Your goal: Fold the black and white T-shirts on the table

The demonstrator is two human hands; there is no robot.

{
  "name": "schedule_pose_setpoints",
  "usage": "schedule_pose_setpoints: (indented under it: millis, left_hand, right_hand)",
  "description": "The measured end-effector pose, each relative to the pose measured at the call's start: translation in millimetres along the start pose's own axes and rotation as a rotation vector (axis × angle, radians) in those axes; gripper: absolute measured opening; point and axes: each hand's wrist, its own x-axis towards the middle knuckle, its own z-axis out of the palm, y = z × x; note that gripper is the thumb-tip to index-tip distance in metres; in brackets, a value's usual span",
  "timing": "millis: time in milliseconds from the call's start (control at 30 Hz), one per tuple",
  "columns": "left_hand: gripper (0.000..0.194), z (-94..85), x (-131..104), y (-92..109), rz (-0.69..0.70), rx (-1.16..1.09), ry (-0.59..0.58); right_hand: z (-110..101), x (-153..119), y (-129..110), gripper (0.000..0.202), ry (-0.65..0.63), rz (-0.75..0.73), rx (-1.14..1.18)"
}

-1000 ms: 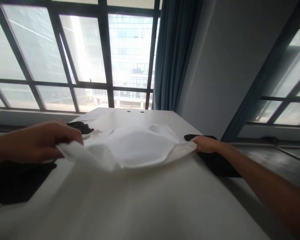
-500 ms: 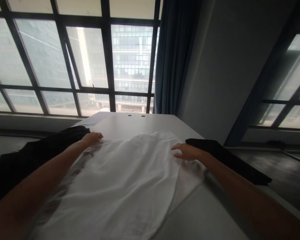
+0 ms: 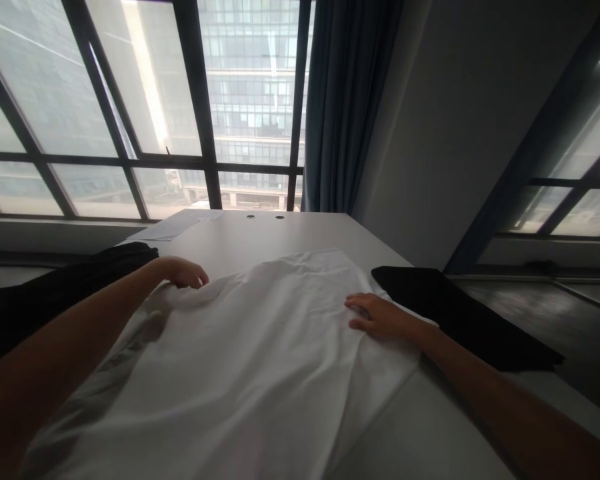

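A large white cloth (image 3: 250, 360) lies spread over the white table (image 3: 300, 230), with soft wrinkles and a folded layer at its right side. At the cloth's upper left edge, my left hand (image 3: 184, 272) has its fingers curled and closed on the fabric. My right hand (image 3: 375, 315) rests on the right part of the cloth, its thumb and fingers apart. The left side of the cloth is bunched, with a shaded fold beneath my left forearm.
Black fabric (image 3: 460, 317) lies at the table's right edge. More black fabric (image 3: 75, 280) is at the left. A pale sheet (image 3: 173, 228) sits at the far left corner. Windows and a blue curtain (image 3: 347, 113) stand beyond the table.
The view has tilted down. My left hand has turned and its fingers now curl downward over the cloth's upper left edge, which is more bunched. The right hand remains near the same part of the cloth.
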Motion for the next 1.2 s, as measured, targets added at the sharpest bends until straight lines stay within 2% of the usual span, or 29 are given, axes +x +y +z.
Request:
schedule_pose_setpoints:
  millis: [67,133,200,367,467,533,600,667,733,833,933,1000,1067,1133,1200]
  left_hand:
    - [0.032,5.2,-10,15,-0.001,-0.054,-0.185]
    - [0.031,9.3,-18,26,0.006,-0.085,-0.290]
    - [0.033,8.4,-24,28,0.025,-0.090,-0.287]
    - [0.044,-9.1,-21,10,0.024,-0.022,-0.189]
    - [0.039,-27.4,-17,6,0.012,0.176,-0.027]
    - [0.033,-46.3,-16,5,-0.071,0.317,0.157]
    - [0.036,-67.4,-15,3,-0.190,0.407,0.398]
    - [0.044,-83.2,-11,-2,-0.263,0.423,0.609]
    - [0.049,-87.2,-4,-7,-0.319,0.359,0.675]
    - [0.059,-69.2,10,-9,-0.378,0.202,0.579]
    - [0.068,-31.0,10,2,-0.273,0.172,0.402]
    - [0.068,-0.9,-2,14,-0.155,0.229,0.261]
    - [0.065,27.3,-18,23,-0.046,0.286,0.212]
    - [0.059,48.8,-32,25,-0.043,0.280,0.191]
    - [0.060,60.1,-36,19,-0.123,0.233,0.177]
  right_hand:
    - [2,0,0,0.064,0.013,0.001,0.002]
    - [3,0,-1,0.063,0.020,-0.005,0.011]
    - [3,0,-1,0.061,0.024,-0.009,0.014]
    - [2,-2,-3,0.060,0.023,-0.010,0.007]
    - [1,-3,-4,0.062,0.021,0.011,0.020]
    - [1,-4,-5,0.063,0.020,0.019,0.031]
    - [2,-4,-4,0.063,0.024,0.009,0.035]
    - [4,-4,-3,0.061,0.038,-0.007,0.028]
    - [7,-4,-2,0.059,0.053,-0.019,0.018]
    - [8,-7,-3,0.056,0.074,-0.018,0.003]
    - [1,-14,-9,0.052,0.066,-0.015,-0.011]
    - [-9,-18,-14,0.049,0.020,-0.001,-0.009]
    - [-19,-23,-19,0.047,-0.044,0.038,0.004]
    - [-27,-26,-21,0.049,-0.103,0.082,0.013]
    - [-31,-30,-21,0.054,-0.145,0.111,0.007]
